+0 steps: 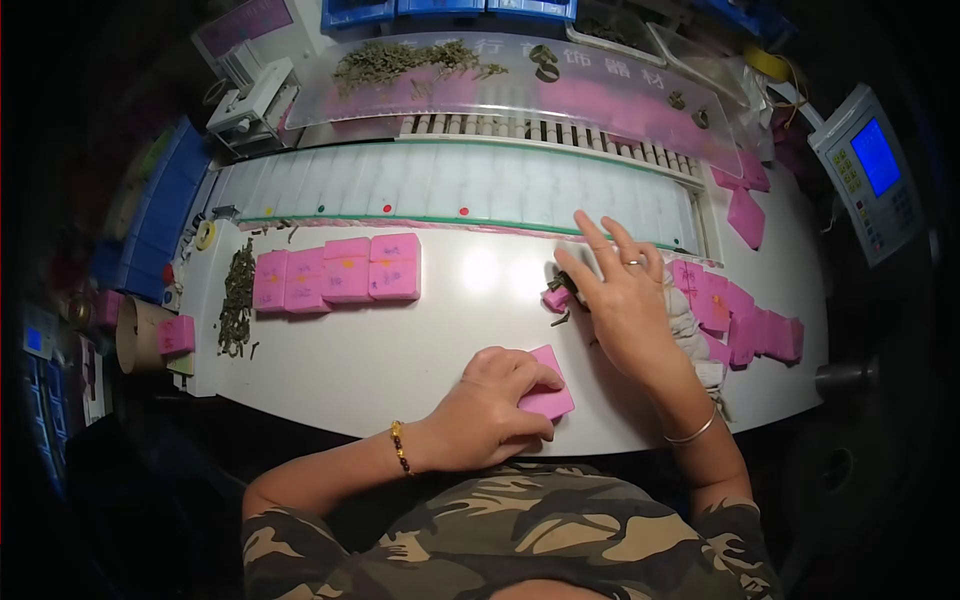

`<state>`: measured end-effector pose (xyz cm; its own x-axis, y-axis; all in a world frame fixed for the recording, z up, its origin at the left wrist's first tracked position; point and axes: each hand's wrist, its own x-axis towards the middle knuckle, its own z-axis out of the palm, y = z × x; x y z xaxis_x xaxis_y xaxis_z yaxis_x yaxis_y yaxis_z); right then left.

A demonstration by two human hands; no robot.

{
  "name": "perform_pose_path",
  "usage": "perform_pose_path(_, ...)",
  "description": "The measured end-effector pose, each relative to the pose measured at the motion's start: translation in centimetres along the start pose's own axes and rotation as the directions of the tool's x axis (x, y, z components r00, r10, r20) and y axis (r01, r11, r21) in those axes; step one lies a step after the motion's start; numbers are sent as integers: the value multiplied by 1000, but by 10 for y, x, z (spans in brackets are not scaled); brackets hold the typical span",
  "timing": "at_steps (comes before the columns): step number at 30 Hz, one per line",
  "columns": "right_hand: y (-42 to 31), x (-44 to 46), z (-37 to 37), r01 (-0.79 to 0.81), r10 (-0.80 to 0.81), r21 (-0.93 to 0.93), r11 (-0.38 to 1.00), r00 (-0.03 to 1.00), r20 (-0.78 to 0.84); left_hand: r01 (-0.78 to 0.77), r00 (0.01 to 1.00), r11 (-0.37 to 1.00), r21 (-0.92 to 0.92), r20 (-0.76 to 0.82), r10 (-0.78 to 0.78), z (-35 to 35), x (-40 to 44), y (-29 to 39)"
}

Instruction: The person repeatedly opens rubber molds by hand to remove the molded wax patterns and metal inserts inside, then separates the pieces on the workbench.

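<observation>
Left hand (490, 405) bends palm-down at the wrist, its forearm slanting in from the lower left, with the fingers curled over a pink block (552, 402) and the thumb along its near side, gripping it on the white table (460, 330) close to the near edge. Farther forward, the right hand (630, 305) reaches out with its back to the camera and its fingers spread wide, the forearm rising steeply from the lower right; a small dark piece (559, 285) shows just beside its fingers, though whether they touch it I cannot tell, and pale cloth (685, 325) lies beside its wrist.
</observation>
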<state>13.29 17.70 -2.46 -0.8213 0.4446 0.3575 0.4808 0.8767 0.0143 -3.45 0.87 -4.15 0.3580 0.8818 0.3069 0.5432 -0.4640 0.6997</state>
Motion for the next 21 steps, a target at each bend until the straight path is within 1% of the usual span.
perform_pose_path(1,0,0,6,2,-2,1,1000,1000,-7,8,999,1000,-7,37,-8,-1,1,1)
perform_pose_path(3,2,2,14,9,-10,8,1000,1000,20,2,1000,999,-32,21,-2,-8,3,-2)
perform_pose_path(4,3,1,14,14,-14,10,1000,1000,19,101,992,968,-228,-52,-116,-7,4,-8)
perform_pose_path(5,4,-1,15,-5,6,41,999,1000,-16,176,966,889,-422,-99,-238,-7,5,-13)
perform_pose_path(6,4,-2,15,-24,28,70,997,998,-51,193,948,912,-363,-171,-268,-8,10,-18)
perform_pose_path(7,2,-3,13,-25,28,70,997,998,-51,192,948,912,-363,-171,-267,-11,16,-20)
perform_pose_path(8,0,-4,9,-25,32,79,997,996,-80,285,888,871,-400,-232,-397,-13,23,-21)
perform_pose_path(9,-2,-5,4,-26,36,87,996,993,-109,367,807,817,-444,-285,-517,-14,31,-21)
perform_pose_path(10,-4,-6,0,-27,36,83,996,993,-110,338,807,837,-430,-325,-493,-14,38,-22)
perform_pose_path(11,-8,-6,-4,-10,30,119,993,984,-173,335,808,838,-431,-326,-491,-13,43,-24)
perform_pose_path(12,-11,-7,-8,10,27,154,988,971,-236,295,836,856,-425,-320,-447,-11,47,-27)
perform_pose_path(13,-14,-7,-15,9,28,153,988,971,-236,254,861,872,-418,-313,-401,-10,49,-29)
perform_pose_path(14,-16,-7,-21,9,43,194,981,964,-262,198,863,905,-377,-370,-343,-11,51,-27)
perform_pose_path(15,-18,-8,-25,8,62,236,972,956,-287,198,866,904,-378,-365,-342,-13,51,-26)
perform_pose_path(16,-16,-11,-25,3,67,237,971,956,-287,141,872,925,-352,-398,-284,-16,51,-25)
perform_pose_path(18,-13,-16,-26,-44,189,522,852,955,-228,46,873,956,-290,-453,-179,-17,49,-26)
perform_pose_path(19,-16,-17,-27,-44,190,525,850,955,-228,49,874,956,-289,-452,-181,-15,48,-25)
perform_pose_path(20,-19,-17,-30,-152,295,657,738,949,-112,99,851,881,-463,-420,-316,-13,46,-23)
perform_pose_path(21,-21,-18,-32,-258,376,758,598,927,19,138,821,772,-620,-365,-440,-11,45,-23)
